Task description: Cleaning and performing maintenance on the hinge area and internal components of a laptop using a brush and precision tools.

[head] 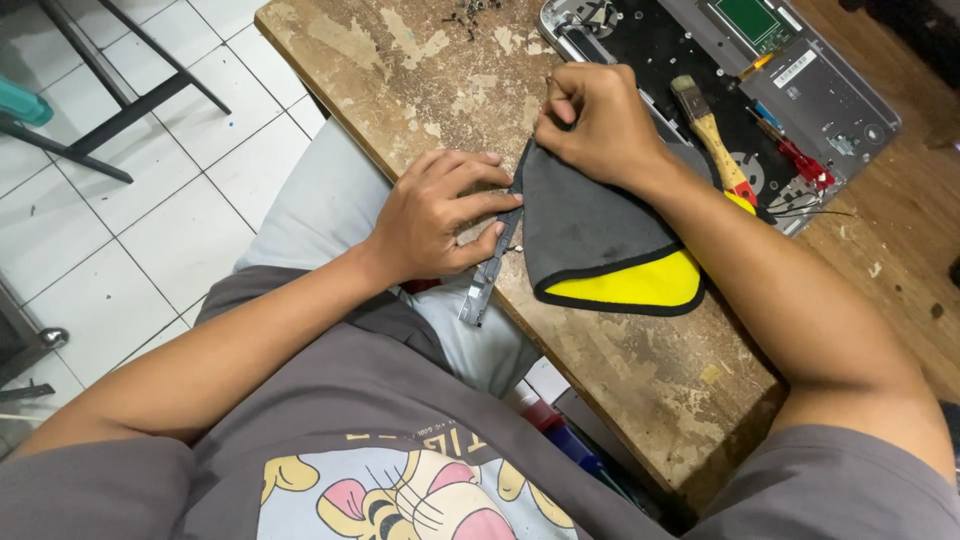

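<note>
My left hand (435, 218) pinches a long thin metal strip (485, 280) that lies across the near edge of the worn wooden table (400, 70). Over the strip's far end, my right hand (597, 120) grips a grey cloth with a yellow underside (600, 240) and presses it down. The cloth hides the far part of the strip. Both hands sit close together at the table's edge, above my lap.
An opened laptop shell (800, 90) with bare internals lies at the far right. A wooden-handled brush (708, 130) and a red-handled tool (800, 160) rest on it. Small screws (465, 15) lie at the far edge. A metal stand (110, 90) stands on the tiled floor at left.
</note>
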